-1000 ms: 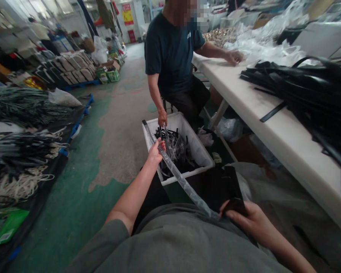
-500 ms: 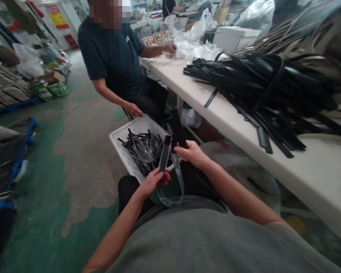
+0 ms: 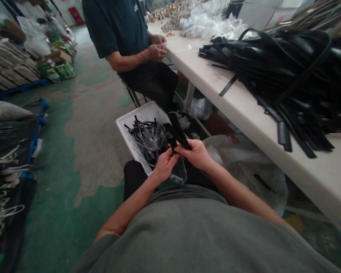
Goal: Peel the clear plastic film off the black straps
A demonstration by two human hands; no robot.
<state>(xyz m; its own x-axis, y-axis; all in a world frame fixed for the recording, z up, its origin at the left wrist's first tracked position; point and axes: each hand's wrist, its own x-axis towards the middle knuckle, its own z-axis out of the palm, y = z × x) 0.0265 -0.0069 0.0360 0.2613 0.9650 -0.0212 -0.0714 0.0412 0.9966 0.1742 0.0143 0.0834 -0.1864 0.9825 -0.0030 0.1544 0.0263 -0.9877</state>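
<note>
My right hand [image 3: 195, 153] is closed on black straps [image 3: 179, 131] that stick up and forward from its fingers. Beside it, my left hand [image 3: 165, 163] pinches the strap ends, its fingertips touching those of the right. A loop of clear plastic wrap [image 3: 181, 175] hangs below both hands. Just beyond them stands a white bin [image 3: 130, 146], tilted in view, holding many plastic-wrapped black strips [image 3: 149, 137]. On the table to the right lies a large heap of black straps [image 3: 275, 72].
A long white table [image 3: 244, 115] runs along the right. Across from me a seated person [image 3: 119, 34] has both hands together at its edge, near clear plastic bags [image 3: 216, 24]. Pallets with goods [image 3: 11, 68] stand at the left.
My left hand has moved up and right to meet the right hand. The other person's hand has left the bin and joined their other hand. The view has tilted down.
</note>
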